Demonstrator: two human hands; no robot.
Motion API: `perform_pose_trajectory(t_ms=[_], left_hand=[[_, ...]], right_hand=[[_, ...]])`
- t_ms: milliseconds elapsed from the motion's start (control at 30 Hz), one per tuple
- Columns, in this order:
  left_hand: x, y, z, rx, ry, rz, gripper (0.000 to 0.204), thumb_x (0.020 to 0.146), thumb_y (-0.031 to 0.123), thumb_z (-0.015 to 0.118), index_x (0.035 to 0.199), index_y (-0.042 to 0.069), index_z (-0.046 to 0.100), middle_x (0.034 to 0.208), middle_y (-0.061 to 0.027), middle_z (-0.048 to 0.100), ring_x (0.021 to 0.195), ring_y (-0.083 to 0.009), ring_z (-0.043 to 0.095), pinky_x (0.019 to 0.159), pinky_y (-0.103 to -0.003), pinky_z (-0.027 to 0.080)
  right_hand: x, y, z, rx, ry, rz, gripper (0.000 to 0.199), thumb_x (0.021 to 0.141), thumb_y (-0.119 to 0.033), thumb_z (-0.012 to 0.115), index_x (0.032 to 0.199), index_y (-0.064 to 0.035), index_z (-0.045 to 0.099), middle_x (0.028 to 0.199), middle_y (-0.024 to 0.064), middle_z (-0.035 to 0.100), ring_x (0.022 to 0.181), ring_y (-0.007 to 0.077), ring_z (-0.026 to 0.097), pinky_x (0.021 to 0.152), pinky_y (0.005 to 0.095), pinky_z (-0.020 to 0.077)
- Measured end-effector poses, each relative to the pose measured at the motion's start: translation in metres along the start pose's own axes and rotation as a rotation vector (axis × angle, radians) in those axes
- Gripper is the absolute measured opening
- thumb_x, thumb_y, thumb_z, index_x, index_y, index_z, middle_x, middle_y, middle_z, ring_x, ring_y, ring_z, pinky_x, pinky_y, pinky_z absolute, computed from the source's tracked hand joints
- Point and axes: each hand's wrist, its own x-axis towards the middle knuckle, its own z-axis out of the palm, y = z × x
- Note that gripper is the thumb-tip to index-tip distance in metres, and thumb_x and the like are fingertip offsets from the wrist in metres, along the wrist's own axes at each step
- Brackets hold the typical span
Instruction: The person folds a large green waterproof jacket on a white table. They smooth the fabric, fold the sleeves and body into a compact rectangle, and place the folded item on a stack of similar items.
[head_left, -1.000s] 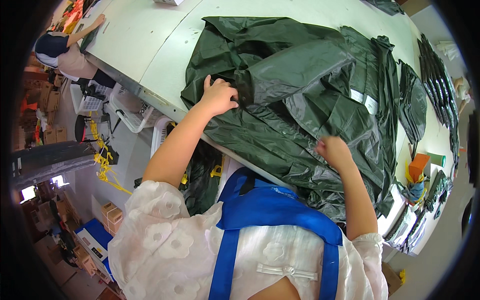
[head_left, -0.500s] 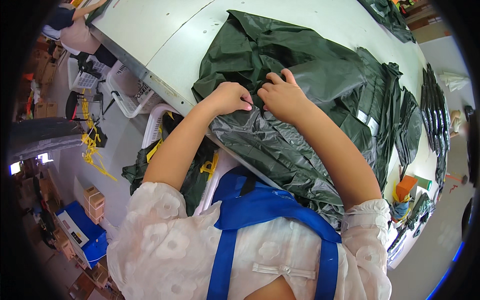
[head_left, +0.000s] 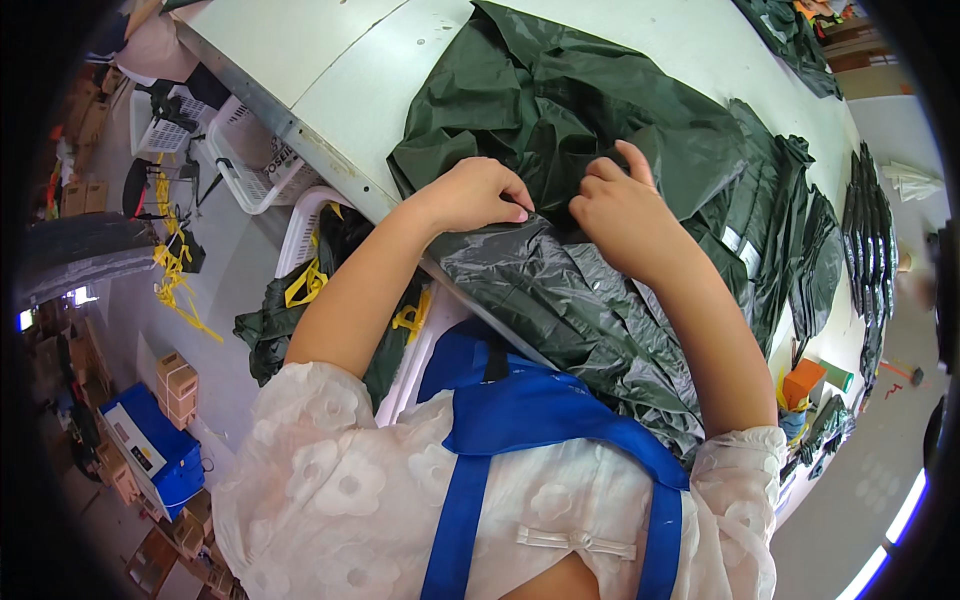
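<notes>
A large dark green sheet of thin, shiny material (head_left: pixel 640 110) lies rumpled over the table edge in front of me. My left hand (head_left: pixel 478 195) pinches its near fold between thumb and fingers. To the right of it, my right hand (head_left: pixel 622 205) is curled on the same edge, thumb and fingers pressed together on the material, with the index finger raised. Between the hands the edge runs up into a dark opening in the folds. A wrinkled, greyer part (head_left: pixel 560 290) of the sheet hangs toward my lap.
The pale table (head_left: pixel 350 60) has a metal edge. White baskets (head_left: pixel 245 170) stand on the floor at left, one beside me holding dark material with yellow straps (head_left: pixel 308 285). Folded dark green pieces (head_left: pixel 868 220) lie at right, near an orange box (head_left: pixel 803 383). Another person (head_left: pixel 160 50) is at far left.
My right hand has moved to the right along the edge, away from my left hand, which stays nearly in place. The gap between the hands is wider.
</notes>
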Motion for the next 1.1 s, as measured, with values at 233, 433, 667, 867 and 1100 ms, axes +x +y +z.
perform_pose_trajectory(t_ms=[233, 433, 667, 867, 1100], left_hand=[[-0.001, 0.010, 0.005, -0.151, -0.057, 0.034, 0.021, 0.079, 0.019, 0.069, 0.094, 0.005, 0.071, 0.082, -0.0112, 0.069, 0.079, -0.0226, 0.063, 0.086, -0.035, 0.044], [-0.005, 0.043, 0.010, -0.095, 0.028, 0.103, 0.020, 0.079, 0.020, 0.068, 0.091, 0.004, 0.071, 0.083, -0.0093, 0.069, 0.081, -0.0241, 0.063, 0.103, -0.039, 0.033], [-0.013, 0.064, 0.033, -0.011, 0.192, 0.212, 0.014, 0.079, 0.018, 0.067, 0.088, 0.009, 0.072, 0.080, -0.0056, 0.066, 0.086, -0.0203, 0.062, 0.108, -0.044, 0.026], [-0.019, 0.069, 0.041, 0.080, 0.301, 0.293, 0.011, 0.079, 0.017, 0.067, 0.085, 0.010, 0.071, 0.078, -0.0043, 0.065, 0.084, -0.0191, 0.061, 0.105, -0.044, 0.029], [-0.024, 0.074, 0.050, -0.020, 0.401, 0.260, 0.009, 0.080, 0.016, 0.067, 0.083, 0.008, 0.070, 0.077, -0.0049, 0.065, 0.081, -0.0196, 0.062, 0.101, -0.041, 0.032]], right_hand=[[-0.029, 0.004, -0.026, -0.044, -0.082, 0.039, 0.009, 0.073, -0.009, 0.057, 0.073, -0.0109, 0.066, 0.075, 0.0019, 0.060, 0.093, 0.0194, 0.055, 0.110, 0.0440, 0.0288], [-0.037, -0.012, -0.019, 0.382, 0.326, -0.134, 0.006, 0.071, -0.012, 0.058, 0.076, -0.0086, 0.060, 0.076, 0.0027, 0.056, 0.088, 0.0204, 0.057, 0.103, 0.0416, 0.0391], [-0.055, -0.011, -0.005, 0.476, 0.540, -0.051, 0.015, 0.065, -0.003, 0.066, 0.079, -0.0067, 0.061, 0.080, 0.0041, 0.061, 0.088, 0.0228, 0.060, 0.097, 0.0468, 0.0452], [-0.059, -0.017, -0.001, 0.474, 0.568, 0.002, 0.016, 0.066, 0.001, 0.067, 0.079, -0.0062, 0.060, 0.080, 0.0055, 0.060, 0.088, 0.0237, 0.061, 0.098, 0.0478, 0.0450], [-0.062, -0.016, -0.001, 0.508, 0.594, 0.031, 0.017, 0.067, 0.002, 0.068, 0.080, -0.0055, 0.060, 0.079, 0.0064, 0.059, 0.087, 0.0246, 0.060, 0.098, 0.0483, 0.0455]])
